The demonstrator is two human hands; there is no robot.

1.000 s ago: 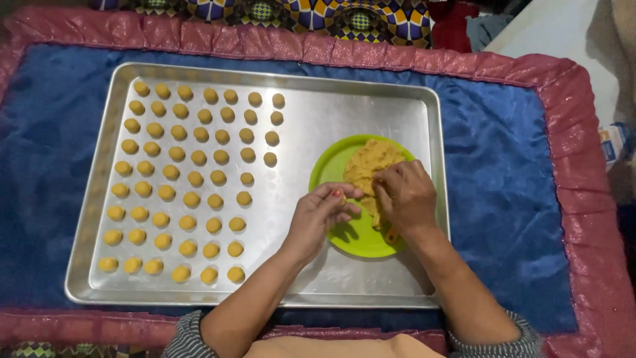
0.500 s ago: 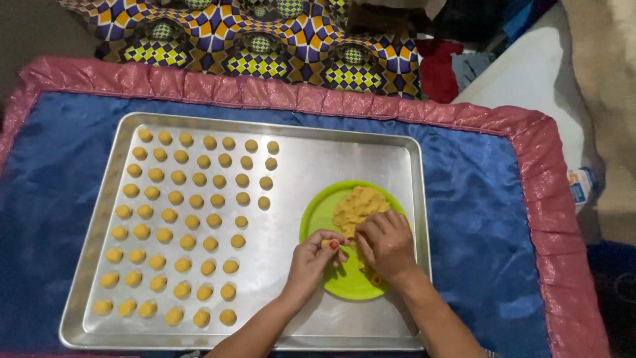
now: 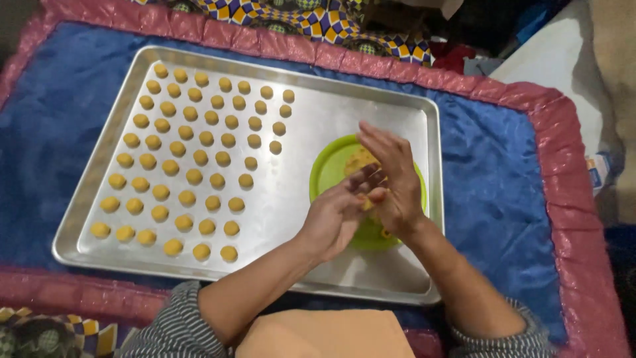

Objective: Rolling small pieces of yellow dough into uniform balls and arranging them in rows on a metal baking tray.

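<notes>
So the left hand and right hand are pressed together over the green plate, a dough bit between them — looks soft, light, squashable — palms-only, gentle grip.

Both hands, earlier pressed down into the dough on the green plate, are now lifted above it. The right hand stands open with its palm against the left hand, a small piece of dough caught between the palms. The view now sits nearer and more tilted over the metal tray.
</notes>
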